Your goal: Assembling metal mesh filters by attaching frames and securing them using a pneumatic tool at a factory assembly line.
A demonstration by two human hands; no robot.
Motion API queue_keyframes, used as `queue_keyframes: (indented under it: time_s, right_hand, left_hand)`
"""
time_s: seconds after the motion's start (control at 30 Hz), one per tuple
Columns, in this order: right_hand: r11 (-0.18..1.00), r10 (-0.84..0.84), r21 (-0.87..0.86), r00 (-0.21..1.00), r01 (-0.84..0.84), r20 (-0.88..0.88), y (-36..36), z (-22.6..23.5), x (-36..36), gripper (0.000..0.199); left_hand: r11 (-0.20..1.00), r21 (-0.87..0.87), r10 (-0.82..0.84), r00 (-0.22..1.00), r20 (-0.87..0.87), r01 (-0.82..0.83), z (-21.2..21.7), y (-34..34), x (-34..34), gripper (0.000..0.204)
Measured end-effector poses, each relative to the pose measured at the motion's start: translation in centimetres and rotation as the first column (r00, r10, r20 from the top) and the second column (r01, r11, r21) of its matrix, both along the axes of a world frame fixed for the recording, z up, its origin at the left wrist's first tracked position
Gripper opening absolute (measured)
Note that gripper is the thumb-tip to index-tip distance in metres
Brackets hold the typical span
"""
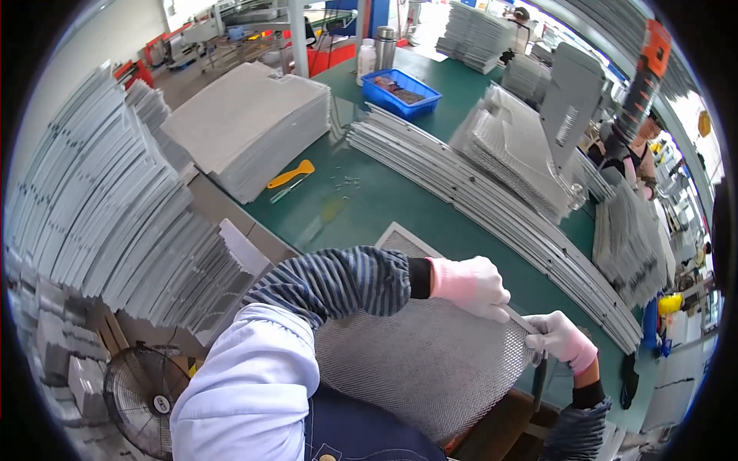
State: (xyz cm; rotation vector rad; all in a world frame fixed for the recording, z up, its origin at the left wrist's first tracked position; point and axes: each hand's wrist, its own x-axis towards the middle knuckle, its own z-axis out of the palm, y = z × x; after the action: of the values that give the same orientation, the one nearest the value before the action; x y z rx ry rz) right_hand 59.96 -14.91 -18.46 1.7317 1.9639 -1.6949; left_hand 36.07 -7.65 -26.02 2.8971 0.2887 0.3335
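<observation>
A grey metal mesh panel (pixel 415 361) lies in front of my body, its near part reaching past the table edge. Pale framing (pixel 407 236) shows on its far corner. My left hand (pixel 473 286), in a white and pink glove, pinches a thin metal edge strip (pixel 520 320) along the panel's right side. Similarly gloved, my right hand (pixel 565 339) closes on the same strip's lower end, near the panel's corner. Whether the strip is fitted onto the mesh there is hidden by the fingers.
Long metal strips (pixel 492 200) lie across the green table (pixel 307 219). A yellow-handled tool (pixel 292 174), a screwdriver (pixel 287 191) and small loose pieces lie left. Behind are a panel stack (pixel 246 123) and blue bin (pixel 401 93). An orange-black power tool (pixel 644 81) hangs right; a fan (pixel 146 399) stands lower left.
</observation>
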Motion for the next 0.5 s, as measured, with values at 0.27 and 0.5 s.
queue_keyframes:
  time_s: [0.27, 0.5]
  right_hand:
    - [0.924, -0.050, 0.381, 0.997, 0.025, 0.058, -1.2, -11.3, 6.6, 0.024]
    - [0.969, -0.116, 0.214, 0.992, 0.122, -0.039, -1.0, -8.4, 7.1, 0.018]
  left_hand:
    - [0.598, -0.359, 0.792, 0.461, 0.400, -0.716, -2.8, -1.2, -19.1, 0.023]
    - [0.263, -0.783, 0.691, 0.676, -0.256, -0.564, -12.2, -21.0, -20.3, 0.045]
